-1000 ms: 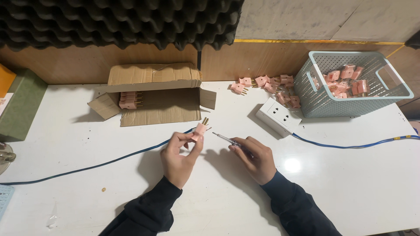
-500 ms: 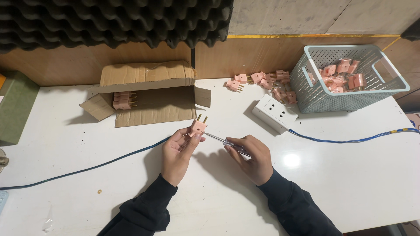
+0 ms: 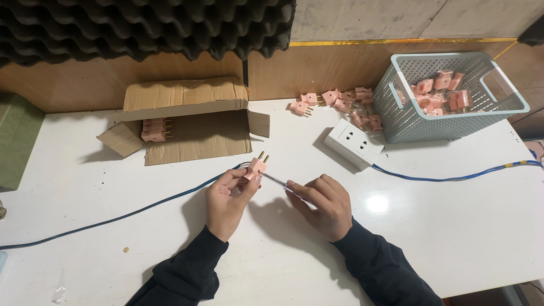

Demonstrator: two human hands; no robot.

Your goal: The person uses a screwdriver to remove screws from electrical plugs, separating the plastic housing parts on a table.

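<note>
Left hand [image 3: 226, 198] pinching pink plug [image 3: 255, 168] above table [image 3: 453, 238], prongs up for access. Right hand [image 3: 323, 204] gripping screwdriver [image 3: 277, 182], tip at plug's side screw. More plugs in basket [image 3: 510, 110].

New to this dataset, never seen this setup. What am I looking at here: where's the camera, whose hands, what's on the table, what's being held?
There is no machine: a person in dark sleeves works with two bare hands. The single picture comes from a camera worn on the person's head, looking down at a white table.

The left hand pinches a small pink two-pin plug, brass pins pointing away. The right hand has a slim screwdriver with a clear handle in its grip, tip against the plug.

On the table: an open brown cardboard box with more pink plugs inside, a loose heap of pink plugs by the back wall, a pale blue plastic basket holding others, and a white socket block on a blue cable. Another blue cable runs left from the hands.
</note>
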